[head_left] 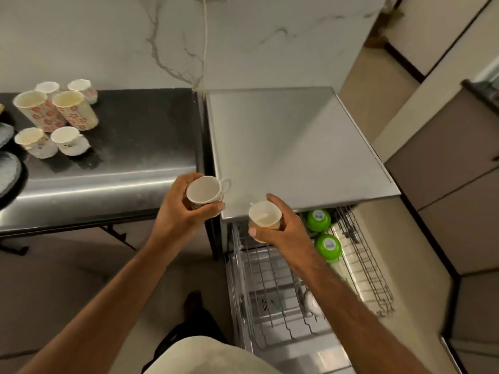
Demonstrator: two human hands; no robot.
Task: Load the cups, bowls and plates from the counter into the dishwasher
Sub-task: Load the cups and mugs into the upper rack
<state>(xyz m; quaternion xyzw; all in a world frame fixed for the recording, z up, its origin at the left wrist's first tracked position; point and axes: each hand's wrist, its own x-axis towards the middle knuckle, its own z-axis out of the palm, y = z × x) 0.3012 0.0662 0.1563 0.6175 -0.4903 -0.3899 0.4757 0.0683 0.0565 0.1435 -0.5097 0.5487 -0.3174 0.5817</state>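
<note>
My left hand (180,209) grips a white patterned teacup (205,190) with a handle, held over the gap between the counter and the dishwasher. A second white cup (264,215) sits in the grip of my right hand (283,225), above the back of the pulled-out wire rack (272,298). Two green bowls (318,220) (328,247) lie upside down in the rack's right side. On the steel counter (121,163) at the left stand several cups: two tall floral tumblers (75,110) and small white cups (68,140).
The dishwasher's flat steel top (283,147) lies just beyond both hands. Dark grey plates (8,168) show at the counter's left edge. A white cable (205,41) hangs down the marble wall. Beige cabinets (445,163) stand to the right. My foot (192,302) is on the floor beside the rack.
</note>
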